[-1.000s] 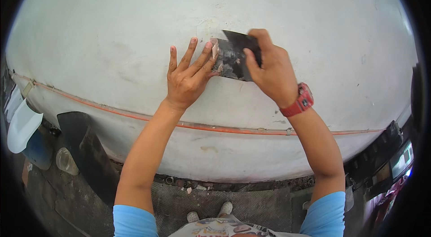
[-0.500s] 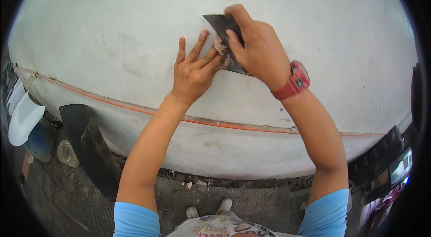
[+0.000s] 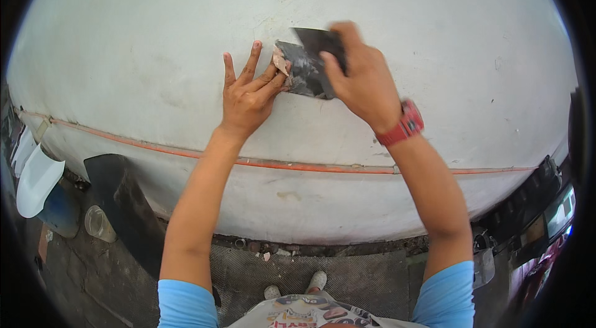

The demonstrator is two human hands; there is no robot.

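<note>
My right hand (image 3: pixel 371 89), with a red watch at its wrist, grips a black flat spreader (image 3: pixel 312 38) between thumb and fingers. Its blade is tilted over a dark, smeared flat plate (image 3: pixel 303 73). My left hand (image 3: pixel 248 103) pinches that plate by its left edge, ring and little fingers stretched out. A lump of pinkish-beige putty (image 3: pixel 280 60) clings to the plate's left edge beside my left fingertips. Both tools are in front of a white wall (image 3: pixel 155 36); whether the plate touches it I cannot tell.
A thin orange pipe (image 3: pixel 304 166) runs along the lower wall. On the left stand a curved black panel (image 3: pixel 121 204), a white curved panel (image 3: pixel 38 182), a blue drum (image 3: pixel 61 213) and a clear tub (image 3: pixel 98 222). Dark parts (image 3: pixel 521 197) lie at the right. Small debris (image 3: pixel 267 256) lies along the wall's foot.
My left hand has shifted left with the plate. My right hand has moved slightly right and down with the spreader, and more of the plate's smeared face now shows between them.
</note>
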